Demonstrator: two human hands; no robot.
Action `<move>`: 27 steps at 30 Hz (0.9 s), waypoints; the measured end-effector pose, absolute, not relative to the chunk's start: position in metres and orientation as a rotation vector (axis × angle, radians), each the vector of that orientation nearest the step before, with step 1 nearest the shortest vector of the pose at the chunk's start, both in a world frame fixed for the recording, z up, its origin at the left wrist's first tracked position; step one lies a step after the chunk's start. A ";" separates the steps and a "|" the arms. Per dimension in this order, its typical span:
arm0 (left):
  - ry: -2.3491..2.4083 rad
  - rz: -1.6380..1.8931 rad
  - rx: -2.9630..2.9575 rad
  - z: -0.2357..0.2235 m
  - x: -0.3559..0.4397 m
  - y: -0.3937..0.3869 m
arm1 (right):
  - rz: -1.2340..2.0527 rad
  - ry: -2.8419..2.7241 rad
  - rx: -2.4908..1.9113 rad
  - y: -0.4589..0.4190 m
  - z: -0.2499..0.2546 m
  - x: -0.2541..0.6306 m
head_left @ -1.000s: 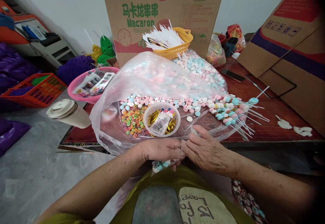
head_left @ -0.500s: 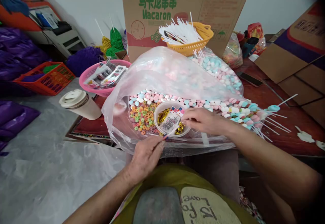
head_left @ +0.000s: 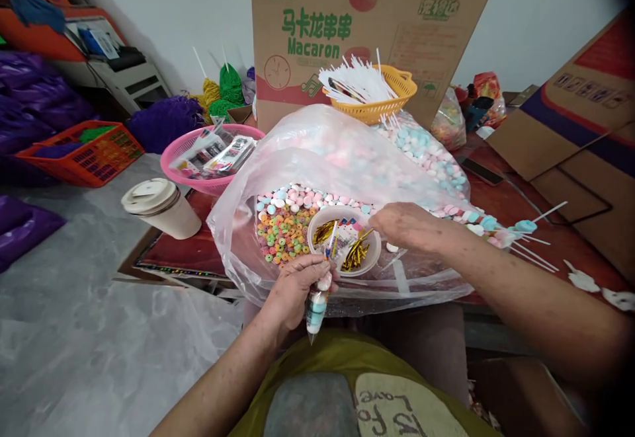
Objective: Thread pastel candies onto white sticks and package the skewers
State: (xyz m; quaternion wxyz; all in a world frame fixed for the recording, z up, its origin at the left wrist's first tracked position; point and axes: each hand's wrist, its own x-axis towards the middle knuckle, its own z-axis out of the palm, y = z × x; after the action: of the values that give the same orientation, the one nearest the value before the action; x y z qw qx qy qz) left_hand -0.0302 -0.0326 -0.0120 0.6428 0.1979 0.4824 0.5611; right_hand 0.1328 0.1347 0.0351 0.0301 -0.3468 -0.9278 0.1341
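Observation:
My left hand (head_left: 302, 285) is closed round a marshmallow skewer (head_left: 316, 310) in a clear wrapper. Its blue and white sweets hang below the fingers, and the white stick (head_left: 333, 237) points up over the bowl. At the right rim of a white plastic bowl (head_left: 376, 258), my right hand (head_left: 404, 225) is pinched shut. A thin gold twist tie (head_left: 366, 233) reaches to its fingertips. More gold twist ties (head_left: 355, 257) lie in the bowl, with printed packaging partly hidden behind the stick. Ring-shaped cereal (head_left: 285, 232) and pastel marshmallows (head_left: 297, 194) lie on the plastic left of and behind the bowl.
A large clear plastic bag (head_left: 317, 139) covers the marshmallow heap. Behind it stand a yellow basket (head_left: 370, 112) of white sticks and a cardboard box (head_left: 307, 93). On the left are a pink basket (head_left: 173, 172) and a lidded cup (head_left: 173, 215). Finished-looking skewers (head_left: 526, 227) lie right.
My left hand has turned, bringing the wrapped skewer into view below it. My right hand has drawn back from over the bowl to its right rim. The view has shifted slightly.

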 end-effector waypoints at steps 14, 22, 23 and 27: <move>1.133 1.393 0.418 -0.001 -0.020 0.002 | 0.897 -2.548 -0.998 0.104 0.023 0.132; 1.110 1.352 0.614 0.000 -0.010 0.008 | 1.399 -2.122 -0.859 0.058 0.024 0.127; 1.132 1.333 0.661 -0.001 -0.009 0.007 | 1.362 -2.159 -0.882 0.059 0.020 0.126; 1.181 1.243 0.818 -0.002 -0.009 0.000 | 1.177 -2.249 -0.999 0.063 0.009 0.124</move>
State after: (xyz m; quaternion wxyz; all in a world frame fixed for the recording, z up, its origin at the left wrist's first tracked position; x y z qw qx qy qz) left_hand -0.0093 -0.0004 -0.0025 0.5818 0.3500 0.5055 0.5323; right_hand 0.1238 0.0626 0.0090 0.2054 -0.3583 -0.8069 0.4223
